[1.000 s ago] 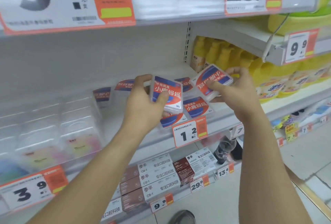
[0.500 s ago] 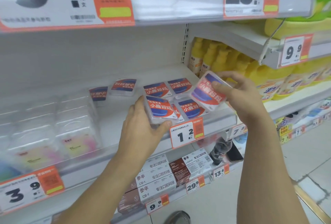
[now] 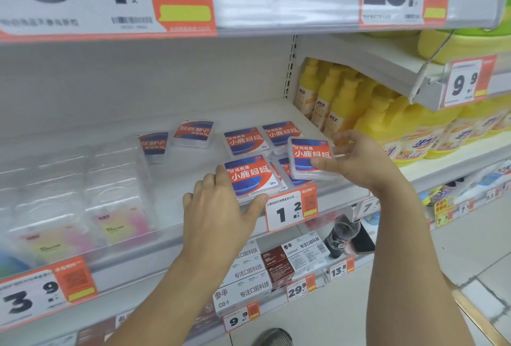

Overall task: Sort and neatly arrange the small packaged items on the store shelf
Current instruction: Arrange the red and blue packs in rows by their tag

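Several small clear floss boxes with red and blue labels lie on the white shelf. My left hand grips one box that rests flat at the shelf's front edge. My right hand holds another box slightly above the boxes on the right, label facing up. Two boxes sit in a row behind them. Two more boxes lie turned the other way, farther left.
Clear plastic bins with pastel packs stand at the left. Yellow bottles fill the neighbouring shelf on the right. Price tags line the shelf edge. White and brown cartons and a dark bottle sit one shelf lower.
My left hand has lowered its box from mid-air onto the shelf's front edge. My right hand has turned its box upright and brought it down towards the right-hand boxes.
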A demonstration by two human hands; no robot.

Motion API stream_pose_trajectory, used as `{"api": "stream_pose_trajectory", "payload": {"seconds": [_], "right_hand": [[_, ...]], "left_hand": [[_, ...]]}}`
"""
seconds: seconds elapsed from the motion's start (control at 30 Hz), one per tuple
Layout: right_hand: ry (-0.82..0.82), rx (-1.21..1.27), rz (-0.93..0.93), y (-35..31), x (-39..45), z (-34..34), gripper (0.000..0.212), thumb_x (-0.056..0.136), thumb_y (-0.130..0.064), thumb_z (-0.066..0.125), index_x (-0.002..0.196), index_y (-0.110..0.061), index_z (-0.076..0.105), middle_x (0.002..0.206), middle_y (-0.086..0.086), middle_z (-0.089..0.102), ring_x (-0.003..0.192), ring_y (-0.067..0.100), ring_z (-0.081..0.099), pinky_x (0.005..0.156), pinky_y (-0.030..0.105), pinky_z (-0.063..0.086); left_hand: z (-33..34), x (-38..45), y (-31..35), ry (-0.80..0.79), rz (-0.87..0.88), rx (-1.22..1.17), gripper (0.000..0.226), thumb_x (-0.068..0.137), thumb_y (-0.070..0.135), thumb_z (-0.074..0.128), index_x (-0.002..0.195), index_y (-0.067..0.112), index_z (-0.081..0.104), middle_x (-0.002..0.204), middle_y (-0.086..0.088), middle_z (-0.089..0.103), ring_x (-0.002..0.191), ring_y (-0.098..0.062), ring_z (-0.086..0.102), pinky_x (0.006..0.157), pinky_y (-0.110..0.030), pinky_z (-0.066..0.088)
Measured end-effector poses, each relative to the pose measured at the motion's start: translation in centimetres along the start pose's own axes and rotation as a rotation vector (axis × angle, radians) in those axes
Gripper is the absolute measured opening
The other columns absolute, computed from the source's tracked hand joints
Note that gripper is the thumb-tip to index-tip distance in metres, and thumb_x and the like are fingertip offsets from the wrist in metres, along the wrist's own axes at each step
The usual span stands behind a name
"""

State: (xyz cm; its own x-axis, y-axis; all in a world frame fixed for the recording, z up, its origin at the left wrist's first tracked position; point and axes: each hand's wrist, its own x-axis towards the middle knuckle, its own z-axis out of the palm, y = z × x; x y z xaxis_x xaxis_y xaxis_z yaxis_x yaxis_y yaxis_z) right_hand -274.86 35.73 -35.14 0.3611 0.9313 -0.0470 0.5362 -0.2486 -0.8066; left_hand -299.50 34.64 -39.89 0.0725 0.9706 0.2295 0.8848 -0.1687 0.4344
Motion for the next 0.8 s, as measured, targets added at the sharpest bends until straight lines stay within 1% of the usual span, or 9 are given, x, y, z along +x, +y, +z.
{"api": "stream_pose_trajectory", "payload": {"seconds": [0.07, 0.17, 0.23, 0.3, 0.37, 0.47, 0.63, 0.67, 0.8], "right_hand": [[0.012, 0.073, 0.001, 0.0, -0.1, 0.0, 0.074, 0.067, -0.024, 0.090, 0.130, -0.010, 0.053, 0.109, 0.005, 0.069, 0.090, 0.015, 0.065, 0.067, 0.025, 0.048], [0.021, 0.135, -0.045, 0.0, 0.1, -0.3, 0.061, 0.070, -0.013, 0.088, 0.123, -0.004, 0.060, 0.110, 0.009, 0.070, 0.089, 0.017, 0.067, 0.075, 0.023, 0.054], [0.008, 0.089, -0.051, 0.1, 0.2, -0.3, 0.049, 0.076, -0.014, 0.084, 0.120, -0.006, 0.065, 0.108, 0.007, 0.073, 0.091, 0.018, 0.070, 0.078, 0.027, 0.055], [-0.011, -0.037, -0.043, 0.1, 0.4, -0.1, 0.043, 0.080, -0.022, 0.081, 0.120, -0.012, 0.068, 0.108, -0.001, 0.072, 0.098, 0.017, 0.069, 0.079, 0.029, 0.051], [-0.040, -0.109, -0.033, 0.1, 0.5, 0.0, 0.046, 0.083, -0.028, 0.077, 0.125, -0.013, 0.066, 0.109, -0.002, 0.071, 0.102, 0.016, 0.066, 0.079, 0.028, 0.047], [-0.066, -0.095, -0.008, 0.0, 0.5, 0.1, 0.052, 0.083, -0.033, 0.077, 0.128, -0.013, 0.061, 0.110, 0.001, 0.072, 0.101, 0.018, 0.066, 0.072, 0.028, 0.048], [-0.057, -0.153, -0.012, -0.3, 0.6, 0.4, 0.052, 0.080, -0.037, 0.079, 0.124, -0.015, 0.063, 0.111, 0.003, 0.071, 0.100, 0.019, 0.066, 0.079, 0.032, 0.052], [-0.058, -0.157, -0.011, -0.5, 0.6, 0.5, 0.052, 0.080, -0.037, 0.079, 0.124, -0.014, 0.063, 0.111, 0.003, 0.071, 0.099, 0.019, 0.066, 0.078, 0.032, 0.053], [-0.048, -0.176, -0.019, -0.8, 0.4, 0.7, 0.053, 0.078, -0.040, 0.080, 0.122, -0.016, 0.063, 0.105, 0.001, 0.071, 0.093, 0.016, 0.066, 0.065, 0.027, 0.049]], "left_hand": [[0.0, 0.0, 0.1, 0.014, 0.008, -0.003, 0.077, 0.078, 0.071, 0.053, 0.135, 0.020, 0.042, 0.122, 0.004, 0.059, 0.111, -0.016, 0.055, 0.092, -0.035, 0.043], [0.1, 0.0, 0.4, 0.023, 0.018, -0.022, 0.076, 0.078, 0.070, 0.054, 0.136, 0.022, 0.041, 0.124, 0.005, 0.058, 0.112, -0.014, 0.054, 0.092, -0.032, 0.042], [0.2, 0.0, 0.6, 0.035, 0.027, -0.011, 0.077, 0.078, 0.071, 0.053, 0.135, 0.022, 0.041, 0.124, 0.005, 0.058, 0.113, -0.014, 0.053, 0.093, -0.032, 0.041], [0.3, 0.1, 0.8, 0.040, 0.035, 0.013, 0.077, 0.078, 0.073, 0.051, 0.135, 0.021, 0.041, 0.124, 0.005, 0.058, 0.113, -0.015, 0.054, 0.093, -0.034, 0.042], [0.5, 0.1, 1.0, 0.034, 0.033, 0.012, 0.076, 0.079, 0.073, 0.050, 0.134, 0.022, 0.040, 0.124, 0.004, 0.057, 0.114, -0.015, 0.053, 0.094, -0.034, 0.042], [0.8, 0.1, 1.5, 0.034, 0.026, 0.005, 0.077, 0.080, 0.072, 0.049, 0.136, 0.021, 0.036, 0.126, 0.004, 0.056, 0.115, -0.015, 0.053, 0.094, -0.034, 0.042], [1.2, 0.0, 1.8, 0.029, 0.017, 0.021, 0.078, 0.082, 0.072, 0.045, 0.139, 0.019, 0.032, 0.128, 0.003, 0.052, 0.118, -0.015, 0.050, 0.096, -0.034, 0.041], [1.2, 0.0, 1.9, 0.034, 0.020, 0.031, 0.079, 0.082, 0.072, 0.044, 0.138, 0.019, 0.033, 0.128, 0.002, 0.052, 0.118, -0.015, 0.050, 0.096, -0.034, 0.041], [1.2, -0.1, 2.1, 0.026, 0.016, 0.047, 0.078, 0.082, 0.073, 0.042, 0.138, 0.019, 0.033, 0.128, 0.002, 0.052, 0.118, -0.015, 0.049, 0.096, -0.032, 0.040]]}}
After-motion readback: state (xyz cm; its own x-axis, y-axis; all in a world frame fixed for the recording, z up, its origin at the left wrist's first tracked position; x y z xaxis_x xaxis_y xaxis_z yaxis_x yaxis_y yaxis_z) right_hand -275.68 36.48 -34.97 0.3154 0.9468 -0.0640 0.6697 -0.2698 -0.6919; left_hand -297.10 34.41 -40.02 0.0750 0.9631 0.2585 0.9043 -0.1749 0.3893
